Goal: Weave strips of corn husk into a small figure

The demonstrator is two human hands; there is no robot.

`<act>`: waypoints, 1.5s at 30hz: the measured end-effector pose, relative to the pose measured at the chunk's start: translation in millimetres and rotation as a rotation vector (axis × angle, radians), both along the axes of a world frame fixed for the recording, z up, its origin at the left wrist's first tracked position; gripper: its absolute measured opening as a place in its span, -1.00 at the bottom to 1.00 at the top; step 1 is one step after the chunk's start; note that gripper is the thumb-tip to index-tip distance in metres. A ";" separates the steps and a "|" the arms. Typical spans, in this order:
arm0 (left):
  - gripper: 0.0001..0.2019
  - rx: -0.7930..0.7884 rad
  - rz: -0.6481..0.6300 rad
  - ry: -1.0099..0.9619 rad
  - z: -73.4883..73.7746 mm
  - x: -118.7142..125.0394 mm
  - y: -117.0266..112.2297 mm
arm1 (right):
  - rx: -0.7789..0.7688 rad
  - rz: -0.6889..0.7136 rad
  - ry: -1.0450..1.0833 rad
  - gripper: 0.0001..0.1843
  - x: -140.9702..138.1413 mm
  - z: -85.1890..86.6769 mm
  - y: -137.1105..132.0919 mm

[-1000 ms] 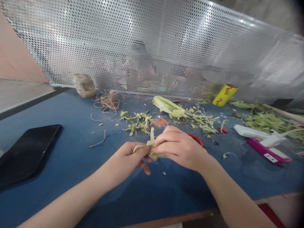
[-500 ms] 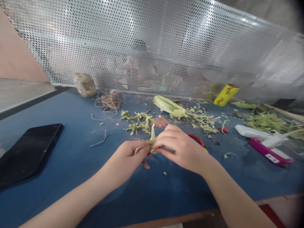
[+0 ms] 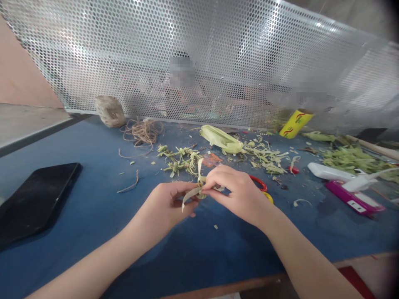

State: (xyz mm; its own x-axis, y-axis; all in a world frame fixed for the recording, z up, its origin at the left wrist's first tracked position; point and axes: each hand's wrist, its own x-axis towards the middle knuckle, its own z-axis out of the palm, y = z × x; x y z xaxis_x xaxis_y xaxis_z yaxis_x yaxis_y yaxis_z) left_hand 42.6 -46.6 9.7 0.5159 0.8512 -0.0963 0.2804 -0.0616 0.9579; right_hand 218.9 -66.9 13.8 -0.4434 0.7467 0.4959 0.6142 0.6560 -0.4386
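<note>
Over the blue table (image 3: 102,199), both hands pinch a small folded piece of pale green leaf strip (image 3: 199,168). One end of it stands up between them, and another end hangs over the fingers of my left hand (image 3: 166,205). My right hand (image 3: 238,193) pinches the piece from the right with thumb and forefinger. Red and yellow handles (image 3: 259,183), like those of scissors, lie partly hidden behind my right hand. Just beyond the fingers sits a pile of knotted green leaf pieces (image 3: 177,160). How the strip is folded inside the fingers is hidden.
A black phone (image 3: 40,197) lies at left. Tangled twine (image 3: 143,132) and a pale lump (image 3: 109,111) stand before the perforated metal screen (image 3: 124,50). Further right are a husk-like leaf bundle (image 3: 221,139), leaf scraps (image 3: 268,155), a yellow tube (image 3: 296,123) and a purple power strip (image 3: 352,197).
The strip's loose end now droops over my left fingers, where before it lay pressed under the left thumb. My left thumb has shifted down slightly; both hands stay in nearly the same place.
</note>
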 end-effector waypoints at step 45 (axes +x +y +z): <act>-0.78 0.731 -0.074 0.396 -10.7 -4.8 -2.7 | -0.063 0.065 -0.257 -0.84 -9.5 0.4 -12.7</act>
